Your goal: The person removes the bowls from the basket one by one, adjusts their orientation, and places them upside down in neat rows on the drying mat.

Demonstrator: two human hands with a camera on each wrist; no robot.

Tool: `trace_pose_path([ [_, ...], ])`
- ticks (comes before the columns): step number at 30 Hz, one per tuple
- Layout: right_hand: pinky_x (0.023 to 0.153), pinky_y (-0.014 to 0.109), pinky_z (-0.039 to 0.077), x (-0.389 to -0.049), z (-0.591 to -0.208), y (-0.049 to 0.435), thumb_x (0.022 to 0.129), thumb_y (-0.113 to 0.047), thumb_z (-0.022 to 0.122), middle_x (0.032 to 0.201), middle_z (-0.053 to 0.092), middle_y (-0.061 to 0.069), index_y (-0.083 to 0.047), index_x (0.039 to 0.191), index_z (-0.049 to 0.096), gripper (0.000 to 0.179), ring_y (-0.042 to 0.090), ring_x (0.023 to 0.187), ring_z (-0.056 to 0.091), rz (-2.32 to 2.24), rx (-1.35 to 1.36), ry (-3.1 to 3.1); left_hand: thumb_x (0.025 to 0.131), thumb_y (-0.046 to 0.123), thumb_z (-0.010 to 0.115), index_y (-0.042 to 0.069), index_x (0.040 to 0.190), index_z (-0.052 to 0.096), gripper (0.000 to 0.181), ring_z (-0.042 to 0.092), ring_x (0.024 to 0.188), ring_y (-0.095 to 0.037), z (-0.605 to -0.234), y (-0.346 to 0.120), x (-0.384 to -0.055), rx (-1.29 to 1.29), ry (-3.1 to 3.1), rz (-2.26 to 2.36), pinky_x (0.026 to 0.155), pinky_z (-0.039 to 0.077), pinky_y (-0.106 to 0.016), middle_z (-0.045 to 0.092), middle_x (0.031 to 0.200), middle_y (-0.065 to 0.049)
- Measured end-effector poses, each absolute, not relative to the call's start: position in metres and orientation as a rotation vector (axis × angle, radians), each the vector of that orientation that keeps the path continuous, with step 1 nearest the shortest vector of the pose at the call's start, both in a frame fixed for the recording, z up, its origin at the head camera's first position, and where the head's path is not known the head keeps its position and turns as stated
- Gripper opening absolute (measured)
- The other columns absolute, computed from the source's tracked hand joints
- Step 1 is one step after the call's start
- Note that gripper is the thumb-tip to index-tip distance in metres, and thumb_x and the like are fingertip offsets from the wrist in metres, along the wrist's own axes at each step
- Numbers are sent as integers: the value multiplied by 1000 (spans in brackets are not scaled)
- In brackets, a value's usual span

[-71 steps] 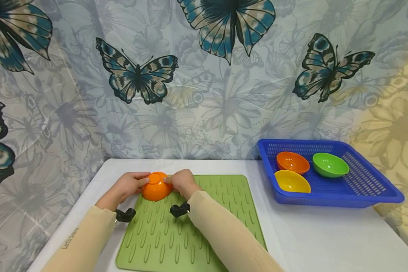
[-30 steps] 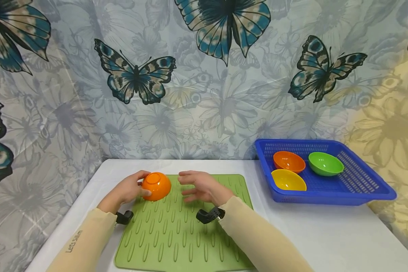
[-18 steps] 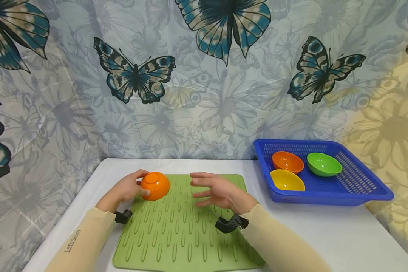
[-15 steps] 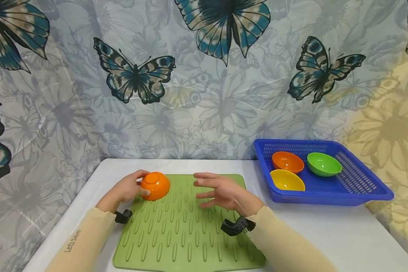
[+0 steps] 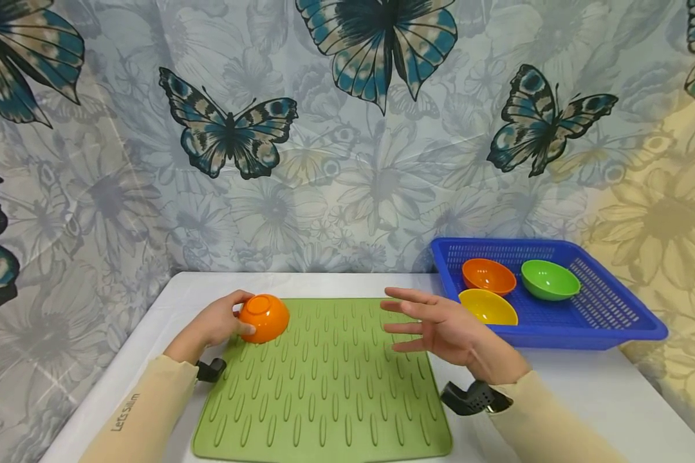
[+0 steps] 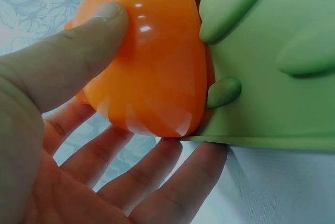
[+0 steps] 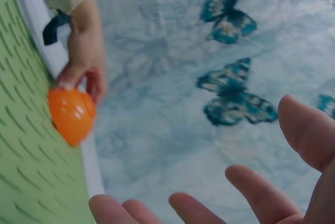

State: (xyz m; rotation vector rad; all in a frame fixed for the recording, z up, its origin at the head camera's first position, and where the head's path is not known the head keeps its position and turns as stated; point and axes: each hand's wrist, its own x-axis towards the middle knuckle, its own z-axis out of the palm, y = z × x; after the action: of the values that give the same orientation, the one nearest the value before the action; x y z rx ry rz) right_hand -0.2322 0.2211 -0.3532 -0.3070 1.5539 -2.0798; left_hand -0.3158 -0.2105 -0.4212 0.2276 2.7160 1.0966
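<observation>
An orange bowl point(image 5: 264, 318) lies upside down at the far left corner of a green ribbed mat point(image 5: 324, 386). My left hand point(image 5: 211, 325) holds it from the left side. In the left wrist view the thumb point(image 6: 78, 51) presses on the bowl's outer wall, and the fingertips meet its edge from below. The right hand point(image 5: 440, 328) hovers over the mat's right part, with spread fingers and nothing in it. In the right wrist view its fingers stand well apart from the bowl point(image 7: 72, 116).
A blue basket point(image 5: 556, 337) stands to the right, holding an orange bowl point(image 5: 489, 276), a yellow bowl point(image 5: 489, 307) and a green bowl point(image 5: 550, 280), all upright. The white table point(image 5: 562, 386) ends at a butterfly-printed cloth point(image 5: 353, 225) at the back.
The right hand has let go of the upside-down bowl and moved right toward the basket, its fingers spreading. The left hand stays at the bowl, its thumb now lower on the wall.
</observation>
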Motion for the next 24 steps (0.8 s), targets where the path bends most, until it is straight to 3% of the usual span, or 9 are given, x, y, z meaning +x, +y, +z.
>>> trace_pose_path([
  [9, 101, 60, 41, -213, -336, 297, 109, -12, 41, 144, 50, 9, -20, 141, 57, 37, 39, 124, 54, -2192, -371, 1525, 81, 13, 84, 8, 140, 51, 68, 46, 128, -47, -422, -209, -315, 199, 2714, 1089, 100, 41, -61, 49, 143, -19],
  [16, 103, 58, 39, -205, -332, 339, 111, -11, 27, 142, 54, 6, -21, 144, 54, 44, 38, 128, 51, -2238, -443, 1399, 82, 13, 83, 9, 140, 51, 66, 46, 128, -47, -424, -210, -316, 203, 2711, 1092, 101, 40, -62, 48, 145, -19],
  [24, 101, 58, 40, -210, -322, 379, 111, -15, 27, 136, 58, 9, -21, 141, 57, 43, 37, 125, 55, -2345, -384, 1361, 82, 12, 83, 8, 140, 51, 66, 47, 126, -47, -423, -210, -314, 221, 2713, 1100, 99, 41, -62, 49, 143, -20],
])
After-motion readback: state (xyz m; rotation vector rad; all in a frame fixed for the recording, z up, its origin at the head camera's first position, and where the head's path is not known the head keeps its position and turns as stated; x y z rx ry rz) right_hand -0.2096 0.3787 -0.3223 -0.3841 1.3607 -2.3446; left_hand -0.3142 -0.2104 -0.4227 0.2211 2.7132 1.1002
